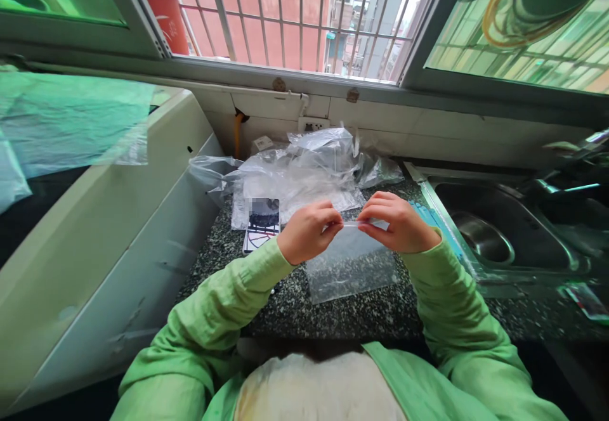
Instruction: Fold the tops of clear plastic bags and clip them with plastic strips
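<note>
Between both hands a clear plastic bag [352, 272] is held by its top edge, its body hanging down over the dark speckled counter [380, 319]. My left hand [309, 231] pinches the edge on one side, thumb against fingers. My right hand [392, 221] pinches the same edge a short way to the right. A narrow strip of the edge shows between the fingertips. Just left of my left hand lies a flat thing with a printed or lit face [263, 224], perhaps a phone or a card. Behind the hands spreads a heap of crumpled clear plastic bags [304, 167].
To the right is a metal sink [435, 196] with a round metal bowl [483, 238] in it and a blue cloth-like thing [427, 213] by its rim. A pale appliance [176, 155] borders the left side. A wall socket [314, 124] sits under the barred window.
</note>
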The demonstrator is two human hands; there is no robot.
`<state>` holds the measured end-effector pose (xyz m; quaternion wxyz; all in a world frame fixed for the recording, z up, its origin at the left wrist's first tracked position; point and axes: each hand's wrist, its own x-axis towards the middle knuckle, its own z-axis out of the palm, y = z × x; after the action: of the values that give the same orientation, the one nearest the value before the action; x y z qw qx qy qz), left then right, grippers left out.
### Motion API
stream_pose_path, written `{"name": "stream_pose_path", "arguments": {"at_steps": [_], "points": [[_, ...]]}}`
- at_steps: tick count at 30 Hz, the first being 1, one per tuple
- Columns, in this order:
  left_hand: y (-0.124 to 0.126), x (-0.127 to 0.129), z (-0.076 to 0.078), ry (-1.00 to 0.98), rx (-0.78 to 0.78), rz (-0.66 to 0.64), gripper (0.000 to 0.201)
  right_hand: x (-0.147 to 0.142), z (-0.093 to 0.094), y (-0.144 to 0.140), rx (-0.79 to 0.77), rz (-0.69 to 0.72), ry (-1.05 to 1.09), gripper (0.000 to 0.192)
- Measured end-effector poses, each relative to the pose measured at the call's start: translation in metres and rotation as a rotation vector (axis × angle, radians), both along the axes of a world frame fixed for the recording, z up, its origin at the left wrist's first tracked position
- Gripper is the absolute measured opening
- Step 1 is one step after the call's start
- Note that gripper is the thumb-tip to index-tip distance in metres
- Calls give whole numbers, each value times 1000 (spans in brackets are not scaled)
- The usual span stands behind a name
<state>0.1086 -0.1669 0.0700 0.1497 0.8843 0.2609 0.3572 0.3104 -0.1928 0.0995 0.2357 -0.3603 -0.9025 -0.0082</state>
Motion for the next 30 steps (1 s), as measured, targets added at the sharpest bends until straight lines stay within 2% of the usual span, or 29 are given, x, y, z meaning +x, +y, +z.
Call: {"name": "stream_pose_path", "arguments": {"at_steps": [10,21,30], "points": [[0,2,-3,-2,-17,-2,12,-4,-4,1,43,-7,-79,14],[3,-5,7,-119,-119,-9,11,10,8,-3,63,-78,-26,14],[-1,2,2,-155,-118,-2,11,15,10,-4,40,-69,-32,12]]}}
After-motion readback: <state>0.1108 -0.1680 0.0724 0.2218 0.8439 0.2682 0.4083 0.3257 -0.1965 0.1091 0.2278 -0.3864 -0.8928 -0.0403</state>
